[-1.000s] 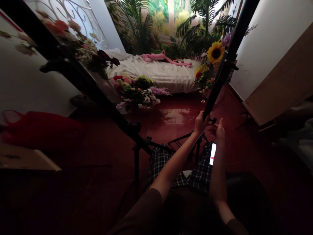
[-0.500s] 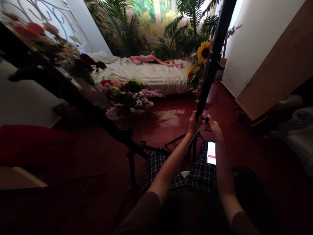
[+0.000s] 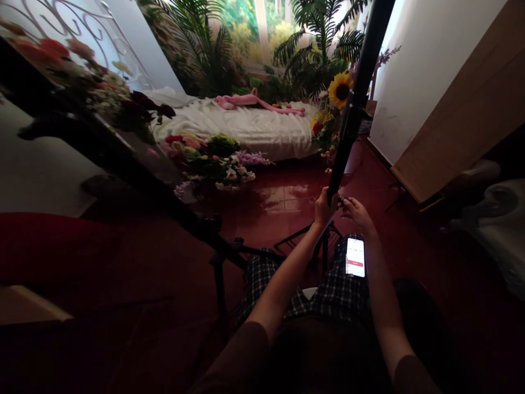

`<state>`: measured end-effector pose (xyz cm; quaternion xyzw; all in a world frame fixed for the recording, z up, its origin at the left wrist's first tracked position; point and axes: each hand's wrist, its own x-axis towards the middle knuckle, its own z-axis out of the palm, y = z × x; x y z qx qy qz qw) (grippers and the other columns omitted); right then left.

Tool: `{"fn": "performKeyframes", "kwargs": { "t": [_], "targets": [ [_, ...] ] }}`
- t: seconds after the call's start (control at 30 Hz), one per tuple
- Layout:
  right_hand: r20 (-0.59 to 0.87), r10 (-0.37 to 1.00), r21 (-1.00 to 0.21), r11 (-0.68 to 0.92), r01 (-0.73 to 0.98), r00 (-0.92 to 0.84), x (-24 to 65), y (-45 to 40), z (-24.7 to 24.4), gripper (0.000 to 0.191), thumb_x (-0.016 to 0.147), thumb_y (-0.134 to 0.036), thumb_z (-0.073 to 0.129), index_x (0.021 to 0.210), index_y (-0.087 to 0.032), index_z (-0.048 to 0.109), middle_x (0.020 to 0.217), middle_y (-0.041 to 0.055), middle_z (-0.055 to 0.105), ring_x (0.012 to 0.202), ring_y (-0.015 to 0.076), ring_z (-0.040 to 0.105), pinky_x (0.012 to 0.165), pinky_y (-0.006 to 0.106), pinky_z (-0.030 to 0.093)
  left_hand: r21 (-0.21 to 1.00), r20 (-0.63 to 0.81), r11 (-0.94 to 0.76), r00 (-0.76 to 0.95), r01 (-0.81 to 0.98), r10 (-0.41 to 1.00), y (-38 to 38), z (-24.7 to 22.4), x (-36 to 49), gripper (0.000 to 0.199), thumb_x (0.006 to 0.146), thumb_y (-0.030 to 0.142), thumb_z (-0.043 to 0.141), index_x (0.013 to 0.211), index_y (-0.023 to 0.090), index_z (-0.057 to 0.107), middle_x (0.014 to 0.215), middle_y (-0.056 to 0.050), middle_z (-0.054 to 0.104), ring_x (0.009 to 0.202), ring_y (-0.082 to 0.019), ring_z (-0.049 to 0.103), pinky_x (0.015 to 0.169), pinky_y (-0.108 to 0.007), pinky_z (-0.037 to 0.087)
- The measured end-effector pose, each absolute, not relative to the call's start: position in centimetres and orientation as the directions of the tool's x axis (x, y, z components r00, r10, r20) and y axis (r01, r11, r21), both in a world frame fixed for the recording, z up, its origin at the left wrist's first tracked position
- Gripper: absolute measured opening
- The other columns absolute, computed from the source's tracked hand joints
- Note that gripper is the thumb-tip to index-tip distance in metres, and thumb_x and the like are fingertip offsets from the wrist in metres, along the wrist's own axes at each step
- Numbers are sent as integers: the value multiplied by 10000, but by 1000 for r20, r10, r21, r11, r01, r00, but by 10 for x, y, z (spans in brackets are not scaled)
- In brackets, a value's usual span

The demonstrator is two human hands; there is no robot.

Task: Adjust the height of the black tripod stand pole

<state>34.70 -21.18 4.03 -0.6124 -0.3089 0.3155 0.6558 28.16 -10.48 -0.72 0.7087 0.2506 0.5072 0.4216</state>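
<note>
My left hand (image 3: 324,209) is wrapped round the lower part of a black stand pole (image 3: 353,117), which leans up to the right. Just right of it, my right hand (image 3: 357,212) has its fingertips closed on a small dark knob (image 3: 341,202) at the side of the pole. Part of the knob is hidden by the fingers. Below the hands spread the thin legs of the stand (image 3: 289,235). A lit phone (image 3: 355,257) lies on my right thigh, beside my right forearm.
A second black stand (image 3: 143,180) slants across the left. Ahead, flowers (image 3: 221,161) stand before a bed with a white cover (image 3: 270,131) and a pink plush toy (image 3: 246,100). A wooden board (image 3: 455,120) leans at right, near a carved grey seat (image 3: 500,219).
My right hand has shifted slightly right and its fingers have turned at the knob, uncovering more of the phone. My left hand keeps its grip. The whole view has moved a little.
</note>
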Motion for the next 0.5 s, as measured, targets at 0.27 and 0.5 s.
{"fn": "performKeyframes", "kwargs": {
  "t": [0.27,0.5],
  "targets": [
    [681,450,-716,245,654,577,375,-232,74,171,890,-325,594,802,-249,719,1048,54,639,1027,232,609,844,409,574,856,498,-512,380,-72,780,-105,-9,283,276,912,391,557,1101,190,567,759,-11,669,636,-105,596,632,-215,433],
    [854,367,-500,386,775,368,348,-174,171,605,833,-462,689,1363,-257,479,1273,57,540,1151,221,591,911,405,569,831,541,-548,373,-98,754,-103,-14,284,312,920,408,537,1133,180,556,815,-41,683,662,-110,601,629,-219,433]
  ]
}}
